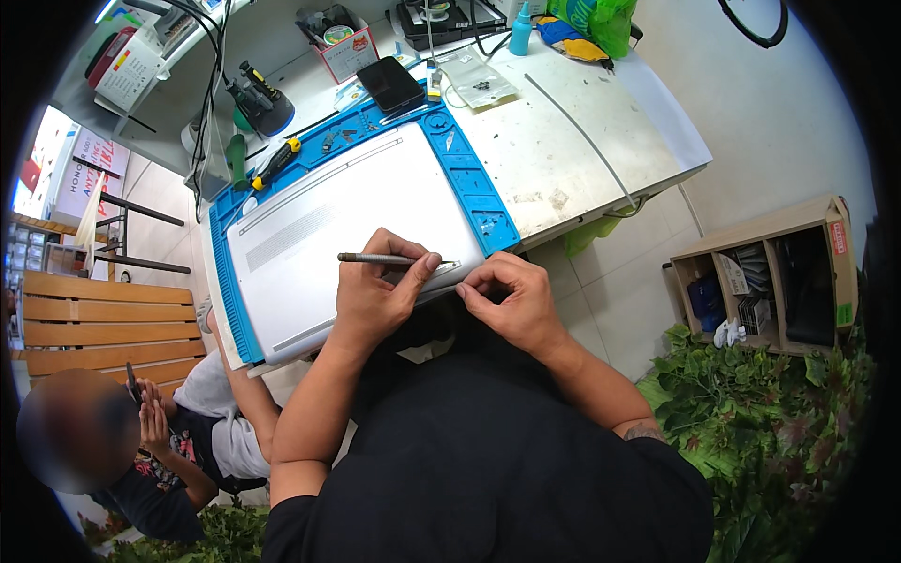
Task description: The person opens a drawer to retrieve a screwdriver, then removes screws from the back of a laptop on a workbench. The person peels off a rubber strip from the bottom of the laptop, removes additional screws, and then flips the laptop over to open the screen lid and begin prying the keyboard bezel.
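A silver laptop point(366, 192) lies bottom side up on a blue work mat point(474, 183), its vent grille and long rubber feet showing. My left hand point(375, 296) is closed around a slim pen-like metal tool point(366, 257) above the laptop's near edge. The tool lies nearly level, its thin tip pointing right toward my other fingers. I cannot tell its exact kind. At the laptop's near right corner, my right hand point(516, 298) has thumb and forefinger pinched together close to that tip. Anything between those fingers is too small or hidden to make out.
A yellow-black screwdriver point(275, 164) rests at the mat's left edge. Beyond the laptop are a black phone point(390, 85), a plastic bag of small parts point(479, 80) and a blue bottle point(521, 30). A person point(178, 432) sits at left; a wooden shelf point(765, 281) stands right.
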Tool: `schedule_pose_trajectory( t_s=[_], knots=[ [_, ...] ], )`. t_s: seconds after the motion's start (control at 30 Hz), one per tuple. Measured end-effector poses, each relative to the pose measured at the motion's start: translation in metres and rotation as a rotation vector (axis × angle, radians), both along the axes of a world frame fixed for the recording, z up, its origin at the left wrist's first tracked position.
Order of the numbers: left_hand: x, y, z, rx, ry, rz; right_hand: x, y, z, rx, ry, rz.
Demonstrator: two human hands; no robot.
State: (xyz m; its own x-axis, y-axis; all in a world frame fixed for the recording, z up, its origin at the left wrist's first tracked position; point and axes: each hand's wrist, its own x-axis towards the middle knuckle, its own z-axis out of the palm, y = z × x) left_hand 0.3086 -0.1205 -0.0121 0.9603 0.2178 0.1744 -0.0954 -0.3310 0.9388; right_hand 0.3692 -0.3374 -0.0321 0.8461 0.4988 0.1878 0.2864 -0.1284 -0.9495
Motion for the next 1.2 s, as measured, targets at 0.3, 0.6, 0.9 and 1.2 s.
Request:
schedule_pose_trajectory(
  t_s=[0.3,0.6,0.9,1.2],
  knots=[
    [-0.002,-0.006,-0.003,0.054,-0.074,0.018,0.0,0.001,0.0,0.004,-0.01,-0.005],
    [0.031,0.023,0.011,-0.293,0.293,-0.083,-0.001,0.002,0.0,0.025,0.023,-0.014],
    [0.051,0.029,0.025,-0.183,0.464,-0.144,-0.002,0.005,0.002,-0.04,-0.027,-0.05],
    [0.073,0.036,0.029,-0.172,0.527,-0.249,-0.004,0.009,0.01,-0.111,-0.081,-0.065]
  ],
)
